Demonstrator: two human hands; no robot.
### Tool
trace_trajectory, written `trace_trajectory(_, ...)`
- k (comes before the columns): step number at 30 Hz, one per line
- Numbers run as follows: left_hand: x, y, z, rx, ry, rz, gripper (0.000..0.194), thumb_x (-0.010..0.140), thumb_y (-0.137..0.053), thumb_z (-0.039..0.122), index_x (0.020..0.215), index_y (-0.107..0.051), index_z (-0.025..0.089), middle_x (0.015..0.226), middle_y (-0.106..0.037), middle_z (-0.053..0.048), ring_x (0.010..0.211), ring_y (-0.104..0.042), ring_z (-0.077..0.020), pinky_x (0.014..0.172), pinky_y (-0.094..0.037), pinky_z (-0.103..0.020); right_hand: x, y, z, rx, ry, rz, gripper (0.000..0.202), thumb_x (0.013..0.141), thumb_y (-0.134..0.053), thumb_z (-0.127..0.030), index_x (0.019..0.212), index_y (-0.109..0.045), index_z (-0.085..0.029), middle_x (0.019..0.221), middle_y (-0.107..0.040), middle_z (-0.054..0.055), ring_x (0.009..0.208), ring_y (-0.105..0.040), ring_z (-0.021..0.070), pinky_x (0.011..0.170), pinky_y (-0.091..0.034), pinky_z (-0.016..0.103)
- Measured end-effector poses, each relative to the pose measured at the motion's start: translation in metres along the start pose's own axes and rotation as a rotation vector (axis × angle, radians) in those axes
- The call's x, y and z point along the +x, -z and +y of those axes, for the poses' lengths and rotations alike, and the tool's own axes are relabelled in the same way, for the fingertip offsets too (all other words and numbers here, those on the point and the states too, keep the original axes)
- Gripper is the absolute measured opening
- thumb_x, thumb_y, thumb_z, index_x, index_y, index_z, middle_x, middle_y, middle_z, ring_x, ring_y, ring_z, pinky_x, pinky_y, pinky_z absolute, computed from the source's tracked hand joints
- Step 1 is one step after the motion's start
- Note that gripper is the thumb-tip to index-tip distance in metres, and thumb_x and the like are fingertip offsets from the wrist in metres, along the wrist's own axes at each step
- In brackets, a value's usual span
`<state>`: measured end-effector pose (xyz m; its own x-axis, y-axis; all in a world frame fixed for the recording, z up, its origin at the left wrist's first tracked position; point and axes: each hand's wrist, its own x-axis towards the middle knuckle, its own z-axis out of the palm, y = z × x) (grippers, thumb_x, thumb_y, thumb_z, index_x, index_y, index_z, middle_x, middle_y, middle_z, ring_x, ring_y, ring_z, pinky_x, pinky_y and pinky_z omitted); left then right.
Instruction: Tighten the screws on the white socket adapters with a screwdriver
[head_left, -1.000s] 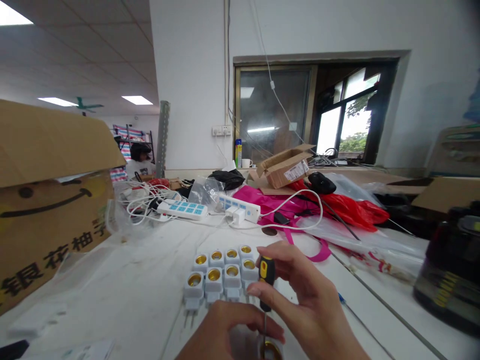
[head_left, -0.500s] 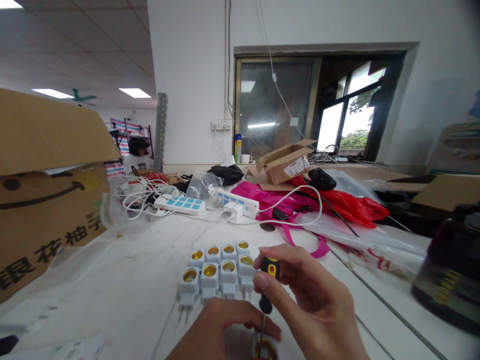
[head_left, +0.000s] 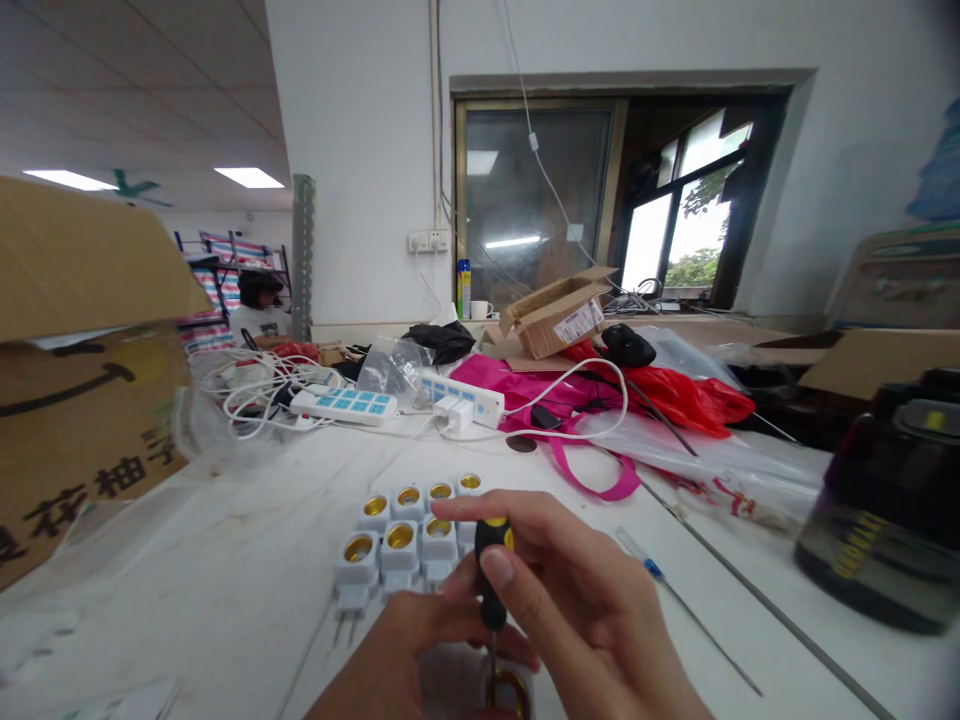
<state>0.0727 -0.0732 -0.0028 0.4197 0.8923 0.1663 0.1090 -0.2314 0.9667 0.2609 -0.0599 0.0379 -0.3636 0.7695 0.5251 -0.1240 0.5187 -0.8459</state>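
Note:
Upright in my right hand (head_left: 577, 590) is a black and yellow screwdriver (head_left: 493, 575), gripped between thumb and fingers. Its shaft points down into the brass ring of a white lamp socket (head_left: 514, 690) at the bottom edge of the view. My left hand (head_left: 420, 650) is closed around that socket, which is partly hidden by my fingers and cut off by the frame. Just beyond my hands, several white plug-in lamp sockets (head_left: 400, 545) with brass-coloured insides stand in two rows, some with plug pins showing.
A thin screwdriver with a clear and blue handle (head_left: 652, 568) lies right of my hands. Farther right stands a dark bottle (head_left: 885, 510). Power strips (head_left: 346, 403), cables, a pink bag and a small carton (head_left: 555, 318) fill the back. A large cardboard box (head_left: 82, 400) is left; a person sits beyond.
The view has shifted slightly right, showing the thin screwdriver on the table. My right hand's fingers have turned around the screwdriver handle, while its tip stays in the socket.

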Motion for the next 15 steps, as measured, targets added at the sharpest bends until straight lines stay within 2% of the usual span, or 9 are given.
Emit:
trace_trajectory(3, 0.001, 0.001, 0.002, 0.058, -0.048, 0.017, 0.029, 0.083, -0.093, 0.037, 0.109, -0.091, 0.025, 0.119, -0.086, -0.007, 0.119, -0.078, -0.0343, 0.113, -0.057, -0.044, 0.002, 0.001, 0.007, -0.036, 0.12, 0.057, 0.023, 0.108, -0.076, -0.038, 0.13, -0.082, -0.035, 0.128, -0.082, 0.008, 0.093, -0.083, 0.0219, 0.081, -0.069, 0.033)
trace_trajectory(5, 0.0, 0.001, 0.004, 0.089, -0.083, 0.034, 0.025, 0.082, -0.093, 0.035, 0.106, -0.092, 0.027, 0.11, -0.088, -0.004, 0.118, -0.078, -0.0322, 0.111, -0.057, -0.039, 0.005, 0.002, 0.012, -0.061, 0.258, 0.114, 0.029, 0.098, -0.089, -0.029, 0.124, -0.081, -0.037, 0.124, -0.08, 0.004, 0.096, -0.08, 0.0209, 0.084, -0.067, 0.032)
trace_trajectory(7, -0.003, 0.0, 0.007, 0.098, -0.06, 0.049, 0.025, 0.082, -0.093, 0.035, 0.106, -0.091, 0.027, 0.109, -0.088, -0.003, 0.112, -0.079, -0.0299, 0.106, -0.058, -0.036, 0.008, 0.003, 0.015, -0.109, 0.351, 0.175, 0.035, 0.091, -0.096, -0.023, 0.119, -0.081, -0.038, 0.119, -0.076, 0.002, 0.105, -0.075, 0.0217, 0.085, -0.065, 0.031)
trace_trajectory(9, -0.006, -0.001, 0.008, 0.072, 0.033, 0.045, 0.029, 0.083, -0.092, 0.038, 0.109, -0.09, 0.025, 0.105, -0.088, -0.004, 0.103, -0.081, -0.0294, 0.097, -0.061, -0.037, 0.009, 0.002, 0.016, -0.15, 0.374, 0.215, 0.033, 0.092, -0.094, -0.022, 0.118, -0.082, -0.038, 0.112, -0.072, 0.001, 0.107, -0.07, 0.0221, 0.083, -0.063, 0.031)
trace_trajectory(11, -0.008, -0.002, 0.007, 0.041, 0.113, 0.031, 0.036, 0.083, -0.092, 0.041, 0.114, -0.088, 0.023, 0.105, -0.087, -0.006, 0.1, -0.083, -0.0313, 0.092, -0.064, -0.04, 0.01, 0.001, 0.016, -0.157, 0.351, 0.226, 0.031, 0.096, -0.09, -0.022, 0.12, -0.082, -0.04, 0.104, -0.071, 0.0, 0.098, -0.069, 0.0204, 0.081, -0.062, 0.032)
trace_trajectory(15, -0.007, 0.0, 0.006, 0.051, 0.129, 0.044, 0.042, 0.081, -0.094, 0.046, 0.115, -0.088, 0.022, 0.106, -0.086, -0.007, 0.107, -0.081, -0.0343, 0.105, -0.062, -0.047, 0.011, -0.001, 0.013, -0.142, 0.325, 0.214, 0.029, 0.102, -0.083, -0.018, 0.122, -0.083, -0.039, 0.098, -0.072, -0.001, 0.092, -0.069, 0.0172, 0.082, -0.061, 0.029)
